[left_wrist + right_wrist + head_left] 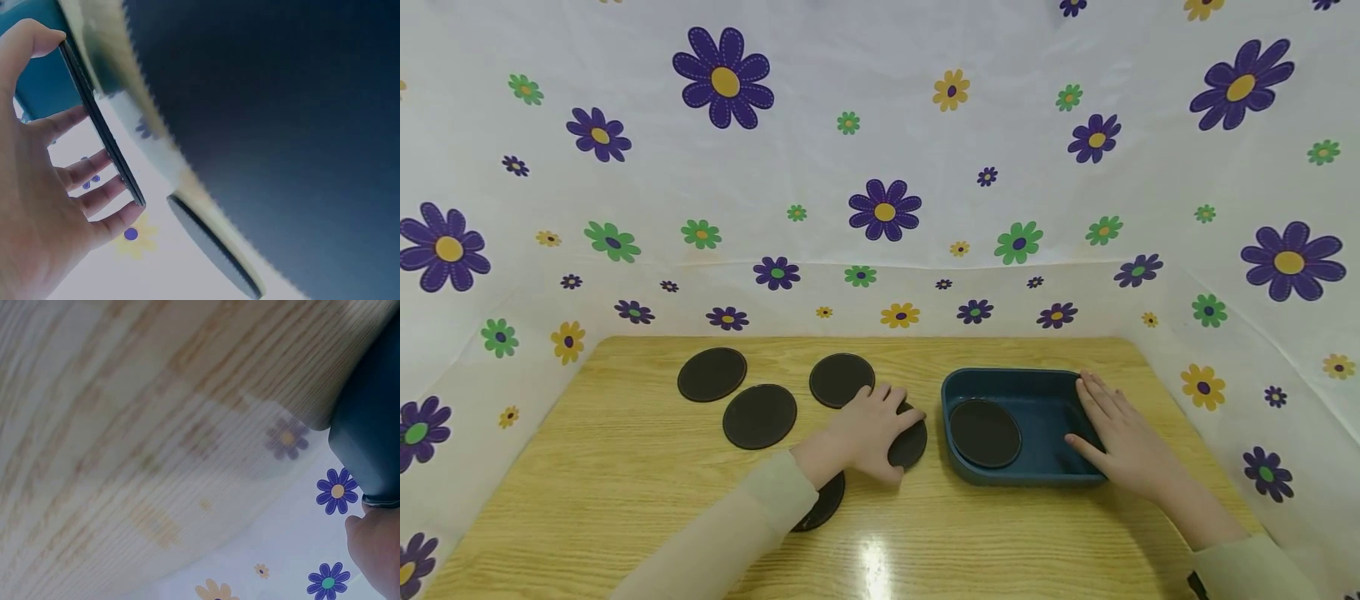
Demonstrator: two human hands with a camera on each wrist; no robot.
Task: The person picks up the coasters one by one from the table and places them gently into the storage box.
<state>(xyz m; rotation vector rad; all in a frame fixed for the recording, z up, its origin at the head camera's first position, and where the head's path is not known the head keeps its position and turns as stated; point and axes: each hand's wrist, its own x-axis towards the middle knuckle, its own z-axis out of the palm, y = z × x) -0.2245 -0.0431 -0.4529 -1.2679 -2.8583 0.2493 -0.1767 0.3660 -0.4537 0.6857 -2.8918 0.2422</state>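
My left hand (867, 432) reaches over a round black coaster (910, 440) beside the container. In the left wrist view, the thumb and fingers grip opposite edges of this coaster (103, 128), seen edge-on. The right hand (1123, 442) rests along the right rim of a dark blue rectangular container (1052, 478), fingers fairly straight and thumb over the inside. Another black coaster (985, 432) lies in the container's left part. At the edge of the right wrist view, part of the right hand (378, 547) touches the container wall (372, 431).
On the wooden table (625, 475) lie more black coasters: one at the far left (712, 374), one nearer (760, 416) and one behind the left hand (842, 380). The left forearm partly covers another coaster (822, 505). A flowered white sheet (805, 158) surrounds the table.
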